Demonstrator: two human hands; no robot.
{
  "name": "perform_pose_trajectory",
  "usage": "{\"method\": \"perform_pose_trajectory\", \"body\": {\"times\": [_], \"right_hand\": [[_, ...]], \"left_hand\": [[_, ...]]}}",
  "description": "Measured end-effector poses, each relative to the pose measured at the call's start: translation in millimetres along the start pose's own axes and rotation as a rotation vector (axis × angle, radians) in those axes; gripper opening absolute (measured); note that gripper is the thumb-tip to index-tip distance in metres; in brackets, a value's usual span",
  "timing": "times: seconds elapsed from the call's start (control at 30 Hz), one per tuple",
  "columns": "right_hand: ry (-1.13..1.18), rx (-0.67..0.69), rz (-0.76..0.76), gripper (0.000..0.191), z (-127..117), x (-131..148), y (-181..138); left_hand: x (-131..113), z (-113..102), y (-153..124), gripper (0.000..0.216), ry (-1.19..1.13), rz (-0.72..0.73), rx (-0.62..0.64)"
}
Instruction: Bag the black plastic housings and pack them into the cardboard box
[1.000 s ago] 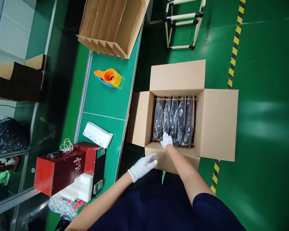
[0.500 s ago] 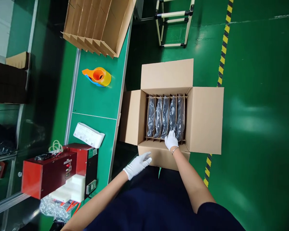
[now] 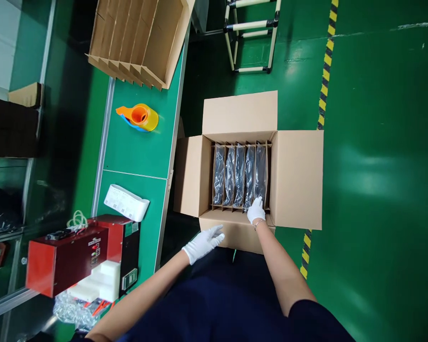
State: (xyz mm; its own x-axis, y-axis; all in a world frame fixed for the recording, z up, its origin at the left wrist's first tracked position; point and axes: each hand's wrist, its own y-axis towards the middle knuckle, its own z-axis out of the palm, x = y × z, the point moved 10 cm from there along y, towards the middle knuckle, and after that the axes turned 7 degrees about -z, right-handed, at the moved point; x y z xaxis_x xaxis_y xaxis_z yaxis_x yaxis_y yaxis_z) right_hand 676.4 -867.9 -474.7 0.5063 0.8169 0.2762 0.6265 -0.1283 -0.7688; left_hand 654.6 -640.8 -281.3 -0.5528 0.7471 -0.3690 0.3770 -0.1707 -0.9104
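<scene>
A cardboard box (image 3: 239,235) with its flaps folded out stands in front of me. Inside, several dark items in clear plastic bags stand on edge between cardboard dividers. My right hand (image 3: 256,210), in a white glove, reaches over the box's near side. Its outstretched fingers touch the near end of the rightmost bagged item (image 3: 260,170), without visibly closing round it. Beside it stands another bagged item (image 3: 249,173). My left hand (image 3: 204,243), also white-gloved, hovers at the near left flap with fingers loosely apart and nothing in them.
Left of the box runs a green-topped table (image 3: 139,156). On it are a divided cardboard tray (image 3: 157,42), an orange-yellow tape dispenser-like object (image 3: 141,117), a white label strip (image 3: 126,202) and a red machine (image 3: 71,254). A pipe frame (image 3: 251,47) stands beyond the box.
My right hand has shifted from the second bagged item from the right to the rightmost one, which now sits straighter. My left hand has barely moved. The view has shifted slightly.
</scene>
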Motion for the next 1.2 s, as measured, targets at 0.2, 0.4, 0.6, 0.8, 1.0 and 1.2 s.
{"method": "perform_pose_trajectory", "body": {"times": [0.2, 0.4, 0.6, 0.8, 1.0, 1.2], "right_hand": [[-0.014, 0.056, 0.039, 0.056, -5, -8, 21], [-0.065, 0.078, -0.138, 0.059, -17, 1, -1], [-0.108, 0.112, -0.425, 0.051, 2, 57, -57], [-0.260, 0.311, -0.555, 0.061, 49, 84, -76], [-0.354, 0.388, -0.503, 0.049, 63, 76, -51], [-0.319, 0.428, -0.467, 0.051, 73, 69, -78]], "left_hand": [[-2, -7, 5, 0.083, -0.010, -0.005, -0.011], [0, -55, 18, 0.066, 0.321, -0.004, -0.165], [-35, -106, 82, 0.057, 0.753, 0.048, -0.285], [-62, -135, 164, 0.049, 0.901, 0.185, -0.337], [-46, -141, 191, 0.052, 0.961, 0.261, -0.344], [-37, -151, 182, 0.050, 0.911, 0.325, -0.392]]}}
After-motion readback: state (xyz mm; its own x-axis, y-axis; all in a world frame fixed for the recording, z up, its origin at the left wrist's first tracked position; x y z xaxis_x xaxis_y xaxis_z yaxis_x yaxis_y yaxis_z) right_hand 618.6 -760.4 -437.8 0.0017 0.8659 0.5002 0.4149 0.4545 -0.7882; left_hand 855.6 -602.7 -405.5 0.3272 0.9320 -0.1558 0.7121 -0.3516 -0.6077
